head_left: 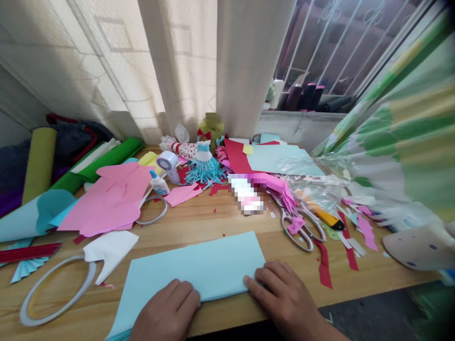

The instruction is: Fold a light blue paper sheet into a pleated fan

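Note:
A light blue sheet of paper (199, 265), folded into a long layered strip, lies on the wooden table in front of me. My left hand (170, 308) has its fingers curled over the near edge, with the thumb hidden. At the right end, my right hand (280, 293) grips the same near edge, index finger along the paper and the other fingers bent. More paper layers show at the lower left corner, beside my left hand. To the left of the paper are a white paper cutout (110, 251) and a large roll of tape (59, 291).
Scissors (298, 227) and a yellow utility knife (325, 213) lie to the right among paper scraps. Farther back are a glue bottle (159, 183), pink paper (110, 199), a blue fringed paper figure (204, 163) and a blurred-out item (246, 194). A patterned cup (415, 244) lies at the right edge.

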The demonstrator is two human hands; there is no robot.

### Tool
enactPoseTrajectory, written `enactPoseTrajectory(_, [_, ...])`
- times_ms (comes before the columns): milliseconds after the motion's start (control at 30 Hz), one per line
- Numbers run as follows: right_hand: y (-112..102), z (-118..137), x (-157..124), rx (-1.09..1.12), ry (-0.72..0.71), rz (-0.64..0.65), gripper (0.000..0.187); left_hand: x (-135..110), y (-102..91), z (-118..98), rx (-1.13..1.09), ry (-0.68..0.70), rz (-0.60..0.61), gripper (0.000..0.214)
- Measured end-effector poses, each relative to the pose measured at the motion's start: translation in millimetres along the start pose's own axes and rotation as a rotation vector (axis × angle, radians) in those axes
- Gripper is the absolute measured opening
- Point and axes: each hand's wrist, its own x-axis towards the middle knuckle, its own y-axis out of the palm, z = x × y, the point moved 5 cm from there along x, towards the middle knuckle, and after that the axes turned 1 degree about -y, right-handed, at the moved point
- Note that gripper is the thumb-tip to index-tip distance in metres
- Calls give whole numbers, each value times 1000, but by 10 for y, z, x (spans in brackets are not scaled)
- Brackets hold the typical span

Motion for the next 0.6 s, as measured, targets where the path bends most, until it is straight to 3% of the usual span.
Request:
enactPoseTrajectory(200, [129,231,185,-26,-60,0,28,45,23,37,9,-16,-8,16])
enactPoseTrajectory(400, [205,231,258,-89,-37,111,30,75,-2,55,-12,-34,60,16])
enactPoseTrajectory(600, [216,248,257,-94,-41,130,30,98,37,98,-38,-45,88,15])
